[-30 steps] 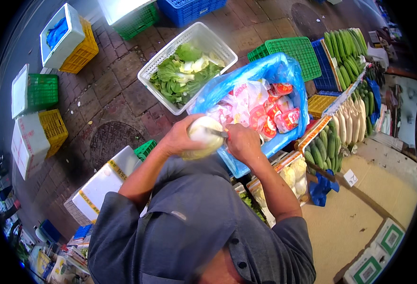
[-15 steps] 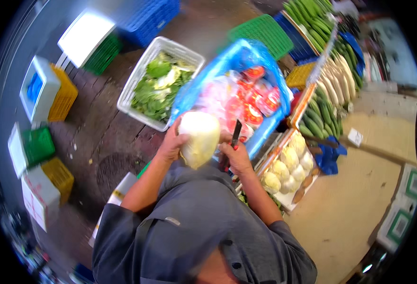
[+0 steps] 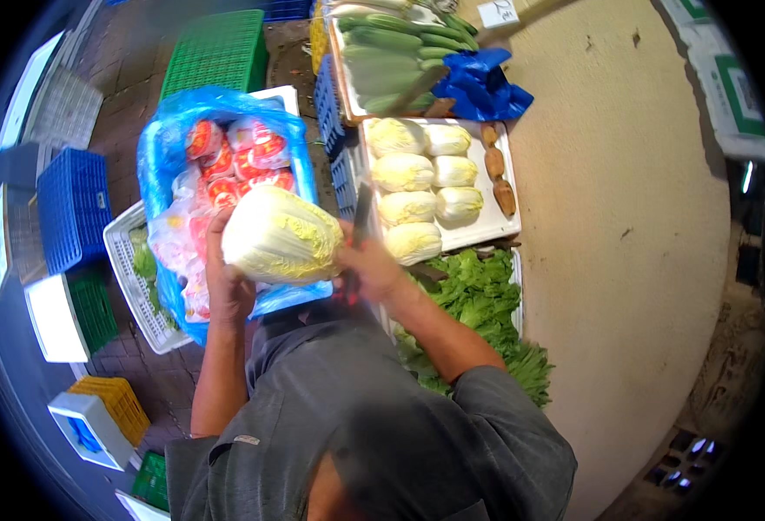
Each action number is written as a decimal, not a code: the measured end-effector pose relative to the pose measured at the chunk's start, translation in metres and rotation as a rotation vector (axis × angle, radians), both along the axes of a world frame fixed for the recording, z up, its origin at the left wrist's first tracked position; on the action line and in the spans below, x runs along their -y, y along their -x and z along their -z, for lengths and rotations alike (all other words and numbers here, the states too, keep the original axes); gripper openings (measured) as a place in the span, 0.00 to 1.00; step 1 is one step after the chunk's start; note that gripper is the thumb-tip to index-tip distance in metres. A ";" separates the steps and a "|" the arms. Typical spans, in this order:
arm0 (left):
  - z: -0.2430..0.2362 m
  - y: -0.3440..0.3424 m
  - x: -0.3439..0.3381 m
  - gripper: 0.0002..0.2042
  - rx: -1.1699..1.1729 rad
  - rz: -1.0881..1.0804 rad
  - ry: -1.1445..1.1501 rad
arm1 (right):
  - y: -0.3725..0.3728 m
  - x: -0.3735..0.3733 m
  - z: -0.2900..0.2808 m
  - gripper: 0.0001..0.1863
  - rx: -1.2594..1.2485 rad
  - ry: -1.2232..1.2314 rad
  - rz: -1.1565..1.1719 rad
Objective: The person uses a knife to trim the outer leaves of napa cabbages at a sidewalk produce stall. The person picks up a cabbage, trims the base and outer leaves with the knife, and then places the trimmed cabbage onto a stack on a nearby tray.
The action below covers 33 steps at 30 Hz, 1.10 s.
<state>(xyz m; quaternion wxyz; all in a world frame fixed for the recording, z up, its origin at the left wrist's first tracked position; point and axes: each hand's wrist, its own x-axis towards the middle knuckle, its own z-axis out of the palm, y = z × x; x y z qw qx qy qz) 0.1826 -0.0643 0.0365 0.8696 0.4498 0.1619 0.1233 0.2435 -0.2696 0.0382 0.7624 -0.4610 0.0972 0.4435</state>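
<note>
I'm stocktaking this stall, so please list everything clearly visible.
Oval napa cabbage: one, pale yellow, centre
Narrow knife: one, dark, centre
Shallow tray: one, white, right
Oblong cabbages: seven, pale yellow, on tray
Stubby roots: three, brown, on tray
Frilly greens: pile, green, below tray
Long vegetables: several, green, above tray
Crumpled bag: one, blue, above tray
Flat surface: one, tan, right
Plastic-lined bin: one, blue, left
Wrapped packages: several, red-and-white, in bin
Perforated basket: one, white, left
Slatted crates: several, green, blue, yellow, left
Left hand: one, on cabbage
Right hand: one, holding knife
</note>
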 end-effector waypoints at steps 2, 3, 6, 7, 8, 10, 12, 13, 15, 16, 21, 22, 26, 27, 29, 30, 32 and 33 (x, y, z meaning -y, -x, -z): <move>0.011 -0.019 0.018 0.48 -0.092 0.192 -0.049 | -0.021 0.036 -0.004 0.27 0.006 0.079 0.044; 0.021 -0.029 0.029 0.43 -0.118 0.278 -0.072 | -0.032 0.054 -0.011 0.27 -0.021 0.144 0.080; 0.029 -0.072 0.085 0.36 -0.131 0.519 -0.020 | -0.058 0.137 0.016 0.31 0.091 0.311 0.133; 0.042 -0.084 0.106 0.33 -0.168 0.582 -0.011 | -0.068 0.166 0.015 0.33 0.125 0.354 0.126; 0.057 -0.094 0.132 0.31 -0.202 0.606 -0.072 | -0.075 0.191 0.019 0.33 0.096 0.448 0.133; 0.074 -0.117 0.188 0.26 -0.287 0.696 -0.114 | -0.088 0.235 0.016 0.33 0.081 0.498 0.180; 0.075 -0.135 0.240 0.24 -0.395 0.821 -0.086 | -0.095 0.295 0.039 0.31 0.019 0.567 0.196; 0.074 -0.142 0.261 0.24 -0.440 0.866 -0.066 | -0.100 0.317 0.047 0.29 -0.013 0.591 0.211; 0.076 -0.151 0.294 0.23 -0.431 0.899 -0.047 | -0.113 0.343 0.054 0.31 0.019 0.777 0.153; 0.078 -0.153 0.310 0.21 -0.476 0.916 0.037 | -0.115 0.371 0.072 0.31 0.058 0.814 0.060; 0.124 -0.154 0.361 0.22 -0.717 1.011 0.112 | -0.132 0.399 0.104 0.35 0.012 1.015 -0.099; 0.147 -0.148 0.366 0.21 -0.422 1.111 -0.336 | -0.133 0.406 0.118 0.35 -0.015 0.973 -0.114; 0.218 -0.125 0.395 0.20 -0.268 1.062 -0.670 | -0.134 0.414 0.160 0.32 -0.031 0.971 -0.110; 0.226 -0.127 0.403 0.20 -0.321 1.024 -0.637 | -0.135 0.412 0.167 0.30 -0.041 0.941 -0.093; 0.232 -0.131 0.416 0.21 -0.864 0.994 -0.254 | -0.135 0.417 0.190 0.31 -0.061 0.921 -0.142; 0.232 -0.130 0.419 0.21 -0.869 1.004 -0.255 | -0.127 0.419 0.200 0.30 -0.069 0.851 -0.022; 0.227 -0.133 0.419 0.23 -0.908 0.977 -0.221 | -0.120 0.419 0.207 0.30 -0.076 0.775 0.090; 0.225 -0.135 0.418 0.24 -0.926 0.963 -0.204 | -0.119 0.420 0.208 0.29 -0.059 0.817 0.080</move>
